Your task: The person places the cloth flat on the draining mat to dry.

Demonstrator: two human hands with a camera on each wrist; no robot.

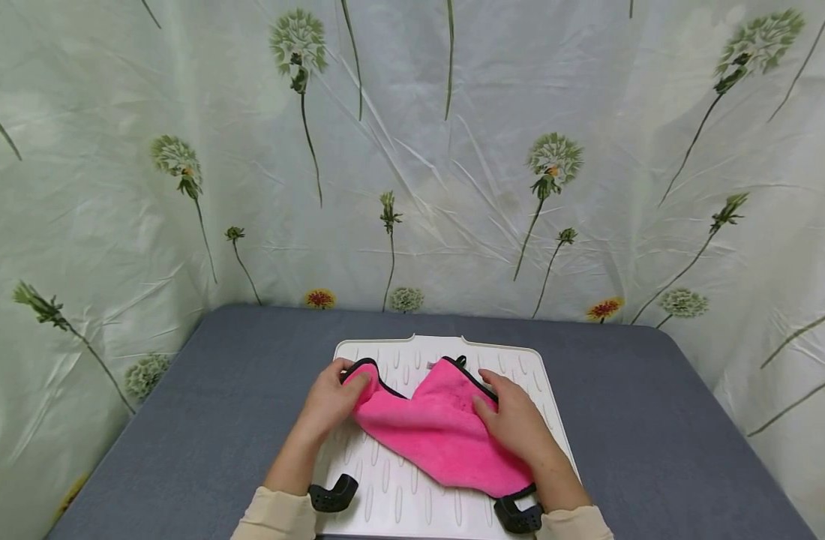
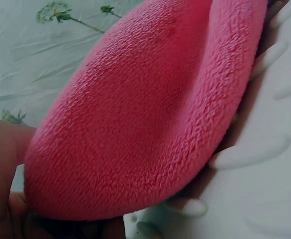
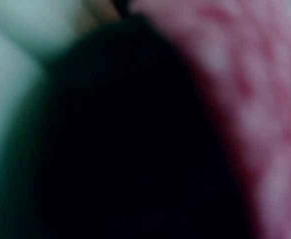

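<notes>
A pink plush towel [image 1: 433, 435] with black edging lies crumpled between my two hands over a white ridged tray [image 1: 406, 517]. At its upper left corner, my left hand [image 1: 325, 405] pinches the fabric, thumb on top. My right hand [image 1: 520, 424] grips the towel's upper right edge between thumb and fingers. In the left wrist view a rounded fold of the towel [image 2: 135, 124] bulges up before the fingers [image 2: 1, 164]. The right wrist view is mostly dark and blurred, with pink pile of the towel [image 3: 254, 74] along its right side.
The tray lies on a dark grey table [image 1: 642, 435]. Behind it hangs a pale curtain [image 1: 453, 187] printed with dandelions. Black camera bands sit at the left wrist [image 1: 334, 495] and right wrist [image 1: 518, 516]. A small black loop [image 1: 460, 361] sticks out at the towel's top.
</notes>
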